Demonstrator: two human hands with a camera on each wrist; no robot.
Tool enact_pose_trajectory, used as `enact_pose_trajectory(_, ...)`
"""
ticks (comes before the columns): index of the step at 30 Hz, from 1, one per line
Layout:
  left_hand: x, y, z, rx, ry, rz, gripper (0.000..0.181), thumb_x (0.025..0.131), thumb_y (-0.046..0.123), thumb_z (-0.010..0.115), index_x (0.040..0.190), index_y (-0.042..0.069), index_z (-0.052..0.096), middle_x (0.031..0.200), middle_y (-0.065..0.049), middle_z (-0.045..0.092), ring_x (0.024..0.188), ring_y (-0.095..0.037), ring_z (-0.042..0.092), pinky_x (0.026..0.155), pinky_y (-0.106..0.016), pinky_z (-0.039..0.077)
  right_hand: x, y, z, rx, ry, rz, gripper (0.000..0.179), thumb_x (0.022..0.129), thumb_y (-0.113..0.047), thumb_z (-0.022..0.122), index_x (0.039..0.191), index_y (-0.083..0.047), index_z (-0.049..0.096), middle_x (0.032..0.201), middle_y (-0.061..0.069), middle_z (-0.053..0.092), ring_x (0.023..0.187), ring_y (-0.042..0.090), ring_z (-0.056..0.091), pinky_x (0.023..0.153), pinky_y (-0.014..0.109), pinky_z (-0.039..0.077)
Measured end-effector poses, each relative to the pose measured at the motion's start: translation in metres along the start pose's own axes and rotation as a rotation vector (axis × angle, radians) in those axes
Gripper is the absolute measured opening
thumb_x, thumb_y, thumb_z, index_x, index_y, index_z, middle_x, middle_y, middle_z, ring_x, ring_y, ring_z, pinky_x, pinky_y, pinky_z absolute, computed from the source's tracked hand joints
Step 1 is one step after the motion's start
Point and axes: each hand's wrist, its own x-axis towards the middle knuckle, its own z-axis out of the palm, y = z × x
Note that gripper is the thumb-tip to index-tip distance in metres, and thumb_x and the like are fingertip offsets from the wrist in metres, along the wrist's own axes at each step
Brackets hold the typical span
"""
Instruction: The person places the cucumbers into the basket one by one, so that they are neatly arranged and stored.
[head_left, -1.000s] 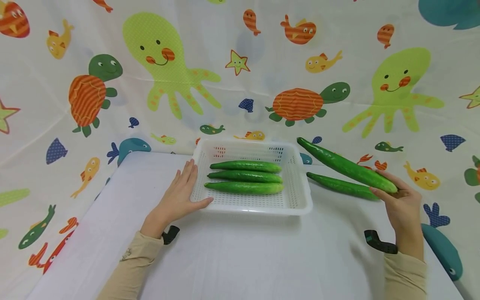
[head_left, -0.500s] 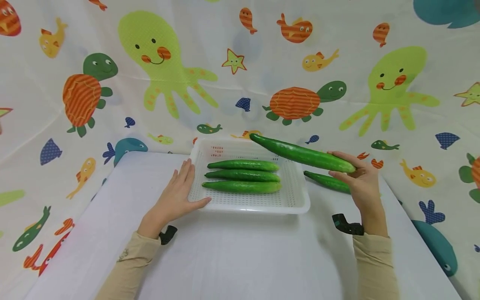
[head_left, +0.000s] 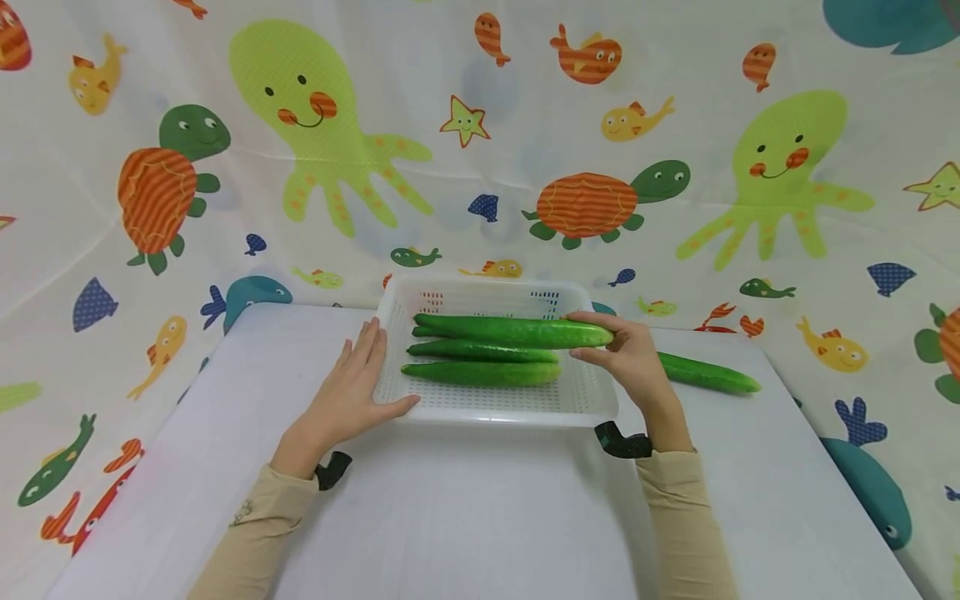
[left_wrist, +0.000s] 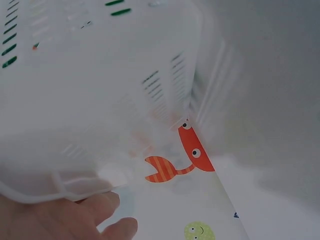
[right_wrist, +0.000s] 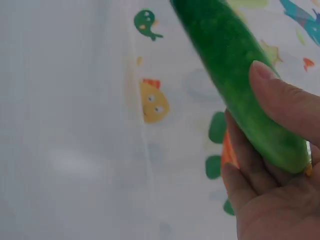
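My right hand (head_left: 633, 358) holds a green cucumber (head_left: 510, 332) by its paler right end, thumb on one side and fingers on the other. That cucumber lies over the back of a white plastic basket (head_left: 495, 418), overlapping the rearmost cucumber inside and hiding most of it. Two more cucumbers, a middle one (head_left: 487, 351) and a front one (head_left: 480, 374), lie side by side in the basket. My left hand (head_left: 348, 400) rests at the basket's left end, fingers straight along the rim and thumb at the front corner. The left wrist view shows fingertips (left_wrist: 102, 205) under the basket's edge.
Another cucumber (head_left: 708, 373) lies on the white table (head_left: 480, 508) to the right of the basket, its left end hidden behind my right hand. A curtain (head_left: 450, 217) printed with sea animals hangs right behind the basket.
My right hand has carried the cucumber leftward from beyond the basket's right side and lowered it over the basket. My left hand has stayed at the basket's left end.
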Motion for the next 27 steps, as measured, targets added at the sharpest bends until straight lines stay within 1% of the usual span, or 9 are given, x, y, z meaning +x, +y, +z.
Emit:
enact_pose_trajectory(3,0.0,-0.001,0.001,0.003,-0.005,-0.007,0.117,0.085,0.067,0.063,0.156,-0.006,0.004,0.165,-0.018,-0.006,0.152,-0.031,-0.005,0.121,-0.052,0.003,0.001,0.005,0.012,-0.052,-0.044,0.039,0.046,0.083,-0.001,0.078,0.127,-0.012,0.069,0.135,0.005,0.061,0.126,0.015,0.048,0.082,0.027,0.054)
enact_pose_trajectory(4,0.0,-0.001,0.001,0.002,-0.007,-0.008,0.118,0.085,0.067,0.062,0.156,-0.006,0.004,0.165,-0.017,-0.007,0.152,-0.03,-0.005,0.121,-0.052,0.003,0.0,0.008,0.016,-0.066,-0.056,0.056,0.045,0.083,-0.001,0.079,0.126,-0.013,0.07,0.134,0.004,0.061,0.116,0.017,0.051,0.077,0.027,0.052)
enact_pose_trajectory(8,0.0,-0.002,0.001,0.0,-0.001,-0.004,0.117,0.085,0.066,0.063,0.156,-0.007,0.004,0.165,-0.018,-0.006,0.152,-0.031,-0.005,0.121,-0.053,0.004,-0.002,0.014,0.028,-0.109,-0.096,0.076,0.043,0.081,-0.001,0.08,0.121,-0.015,0.073,0.133,0.004,0.063,0.117,0.019,0.051,0.091,0.038,0.049)
enact_pose_trajectory(10,0.0,-0.002,0.001,0.001,0.008,0.003,0.116,0.085,0.064,0.065,0.155,-0.007,0.005,0.164,-0.019,-0.005,0.152,-0.032,-0.003,0.121,-0.053,0.004,-0.003,0.017,0.032,-0.116,-0.114,0.074,0.043,0.08,0.0,0.079,0.12,-0.015,0.073,0.132,0.006,0.063,0.121,0.023,0.053,0.097,0.046,0.048)
enact_pose_trajectory(11,0.0,-0.002,0.002,0.001,0.012,0.005,0.116,0.085,0.063,0.065,0.155,-0.008,0.006,0.164,-0.02,-0.004,0.152,-0.033,-0.003,0.121,-0.054,0.005,-0.003,0.017,0.034,-0.123,-0.124,0.066,0.043,0.08,0.001,0.079,0.119,-0.015,0.073,0.131,0.007,0.063,0.129,0.023,0.05,0.103,0.05,0.045)
enact_pose_trajectory(12,0.001,-0.002,0.002,-0.002,0.014,0.007,0.116,0.085,0.062,0.066,0.155,-0.008,0.006,0.164,-0.02,-0.004,0.151,-0.033,-0.002,0.121,-0.054,0.005,-0.003,0.018,0.035,-0.127,-0.135,0.064,0.043,0.08,0.002,0.079,0.119,-0.015,0.073,0.13,0.007,0.063,0.129,0.024,0.051,0.103,0.051,0.044)
enact_pose_trajectory(19,0.001,-0.002,0.003,-0.011,0.014,0.008,0.117,0.084,0.062,0.067,0.155,-0.008,0.006,0.164,-0.02,-0.003,0.151,-0.034,-0.002,0.121,-0.054,0.005,-0.003,0.02,0.044,-0.274,-0.167,0.061,0.044,0.079,-0.002,0.082,0.121,-0.012,0.072,0.125,0.007,0.067,0.123,0.027,0.056,0.095,0.048,0.049)
enact_pose_trajectory(22,0.001,-0.002,0.003,-0.014,0.017,0.01,0.117,0.084,0.063,0.067,0.155,-0.008,0.006,0.164,-0.02,-0.003,0.151,-0.034,-0.002,0.121,-0.054,0.005,-0.004,0.02,0.047,-0.368,-0.181,0.054,0.043,0.078,-0.001,0.082,0.12,-0.006,0.072,0.123,0.012,0.067,0.122,0.03,0.057,0.095,0.048,0.05)
enact_pose_trajectory(27,0.002,-0.002,0.004,-0.014,0.013,0.01,0.117,0.084,0.063,0.066,0.156,-0.007,0.005,0.164,-0.019,-0.004,0.151,-0.033,-0.003,0.121,-0.053,0.004,-0.005,0.019,0.052,-0.486,-0.204,0.041,0.036,0.079,0.01,0.074,0.115,0.006,0.07,0.113,0.018,0.07,0.11,0.036,0.063,0.093,0.051,0.052)
